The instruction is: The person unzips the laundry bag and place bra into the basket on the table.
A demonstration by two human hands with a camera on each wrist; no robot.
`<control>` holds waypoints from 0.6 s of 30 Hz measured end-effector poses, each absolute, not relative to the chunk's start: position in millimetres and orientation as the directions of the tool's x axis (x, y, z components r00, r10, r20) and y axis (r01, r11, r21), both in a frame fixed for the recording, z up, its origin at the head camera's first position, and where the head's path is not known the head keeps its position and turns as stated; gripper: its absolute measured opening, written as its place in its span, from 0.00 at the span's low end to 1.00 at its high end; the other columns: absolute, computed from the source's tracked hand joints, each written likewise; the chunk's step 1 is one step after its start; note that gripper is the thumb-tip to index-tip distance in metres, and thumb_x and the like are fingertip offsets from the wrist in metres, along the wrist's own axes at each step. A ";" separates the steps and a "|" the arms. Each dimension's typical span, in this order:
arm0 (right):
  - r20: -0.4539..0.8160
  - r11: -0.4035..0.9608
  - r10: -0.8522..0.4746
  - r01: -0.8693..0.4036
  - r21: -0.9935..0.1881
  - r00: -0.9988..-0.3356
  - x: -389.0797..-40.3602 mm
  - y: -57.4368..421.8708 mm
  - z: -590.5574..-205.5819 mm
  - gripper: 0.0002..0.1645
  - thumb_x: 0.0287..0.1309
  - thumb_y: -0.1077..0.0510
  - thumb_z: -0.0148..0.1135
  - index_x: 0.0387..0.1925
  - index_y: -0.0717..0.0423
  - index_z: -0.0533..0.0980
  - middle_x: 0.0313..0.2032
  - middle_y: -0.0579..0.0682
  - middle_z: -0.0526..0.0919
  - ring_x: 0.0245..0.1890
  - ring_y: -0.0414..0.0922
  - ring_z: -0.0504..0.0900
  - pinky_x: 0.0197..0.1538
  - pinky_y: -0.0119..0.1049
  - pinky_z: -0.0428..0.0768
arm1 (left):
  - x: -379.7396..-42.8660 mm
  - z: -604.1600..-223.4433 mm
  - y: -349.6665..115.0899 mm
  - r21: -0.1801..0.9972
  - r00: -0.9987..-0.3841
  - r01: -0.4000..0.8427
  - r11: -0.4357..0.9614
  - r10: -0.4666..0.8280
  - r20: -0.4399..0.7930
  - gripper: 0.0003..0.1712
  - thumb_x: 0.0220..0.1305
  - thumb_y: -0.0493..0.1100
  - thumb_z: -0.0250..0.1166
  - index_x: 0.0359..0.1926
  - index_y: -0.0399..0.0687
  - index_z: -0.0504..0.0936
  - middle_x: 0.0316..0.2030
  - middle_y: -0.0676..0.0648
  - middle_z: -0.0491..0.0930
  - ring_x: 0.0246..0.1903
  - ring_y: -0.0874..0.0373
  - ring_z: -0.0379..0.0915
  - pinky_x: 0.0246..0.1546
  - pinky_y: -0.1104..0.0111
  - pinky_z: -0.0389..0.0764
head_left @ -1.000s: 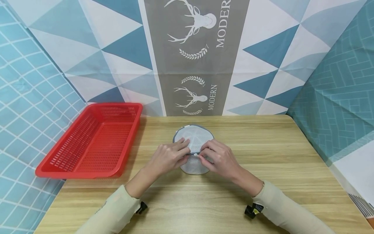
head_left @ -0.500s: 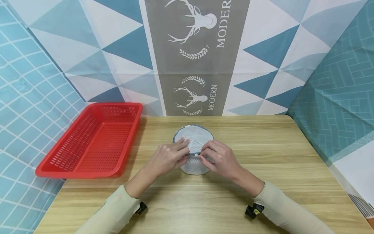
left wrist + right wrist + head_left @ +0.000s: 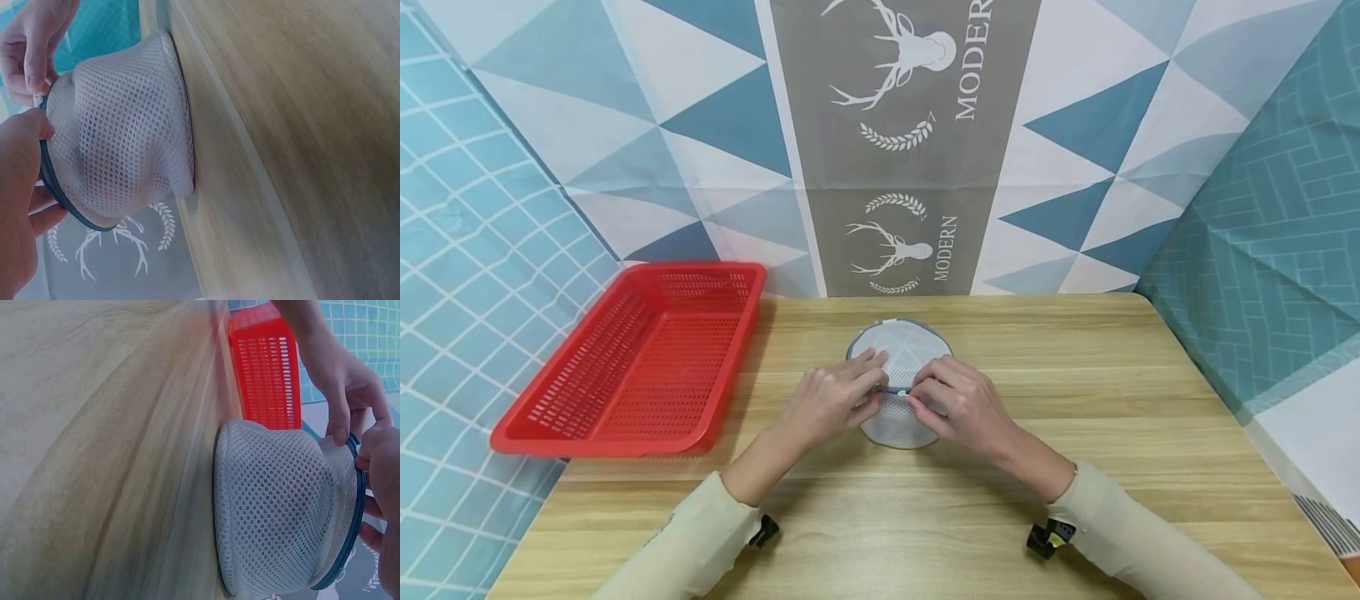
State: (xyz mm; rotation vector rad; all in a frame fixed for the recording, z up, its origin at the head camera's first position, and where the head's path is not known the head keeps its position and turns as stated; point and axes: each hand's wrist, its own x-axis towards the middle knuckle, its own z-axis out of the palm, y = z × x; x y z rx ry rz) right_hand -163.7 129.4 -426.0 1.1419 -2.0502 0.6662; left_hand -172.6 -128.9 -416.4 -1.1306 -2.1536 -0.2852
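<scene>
A white mesh laundry bag with a blue-grey zip edge stands on the table between the hands. My left hand holds the zip edge from the left, thumb and fingers on either side of it in the left wrist view. From the right, my right hand pinches at the small white zip pull on the near side of that edge. In the right wrist view the mesh wall bulges, its base down on the wood. The fingertips of both hands are close together at the pull.
A red perforated plastic basket stands at the left of the wooden table. Patterned cloth backdrops rise behind the table and on both sides.
Both hands stay in nearly the same place at the zip. In the head view, the bag's zip edge and pull sit very slightly farther up than before.
</scene>
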 end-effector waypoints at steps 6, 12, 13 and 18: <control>0.758 0.487 -0.525 -0.867 -0.104 -0.386 -162.0 128.4 -425.6 0.06 0.58 0.62 0.81 0.32 0.53 0.88 0.37 0.46 0.89 0.36 0.42 0.85 0.36 0.33 0.83 | -171.6 -414.9 -126.3 -0.155 -0.367 0.783 0.602 0.649 0.667 0.17 0.54 0.43 0.88 0.41 0.53 0.88 0.53 0.41 0.96 0.51 0.46 0.97 0.14 0.71 0.72; 0.751 0.480 -0.536 -0.871 -0.103 -0.384 -162.3 129.0 -429.0 0.06 0.57 0.62 0.81 0.32 0.52 0.88 0.37 0.45 0.89 0.36 0.41 0.84 0.37 0.32 0.82 | -171.3 -415.6 -127.3 -0.156 -0.373 0.797 0.583 0.679 0.633 0.16 0.54 0.41 0.87 0.39 0.52 0.87 0.54 0.39 0.95 0.51 0.44 0.97 0.14 0.71 0.75; 0.751 0.479 -0.538 -0.872 -0.101 -0.383 -162.3 128.9 -429.5 0.06 0.57 0.62 0.80 0.32 0.52 0.87 0.37 0.45 0.89 0.36 0.41 0.83 0.37 0.32 0.82 | -171.2 -415.7 -127.4 -0.155 -0.372 0.800 0.579 0.682 0.630 0.17 0.54 0.41 0.87 0.39 0.51 0.87 0.54 0.39 0.95 0.52 0.43 0.97 0.15 0.70 0.77; 0.753 0.476 -0.541 -0.875 -0.093 -0.375 -162.4 128.4 -430.2 0.06 0.57 0.62 0.80 0.31 0.52 0.87 0.37 0.46 0.89 0.36 0.41 0.83 0.36 0.32 0.82 | -170.4 -415.6 -127.4 -0.145 -0.375 0.808 0.571 0.688 0.621 0.18 0.52 0.40 0.86 0.36 0.49 0.83 0.55 0.38 0.95 0.53 0.42 0.96 0.17 0.67 0.82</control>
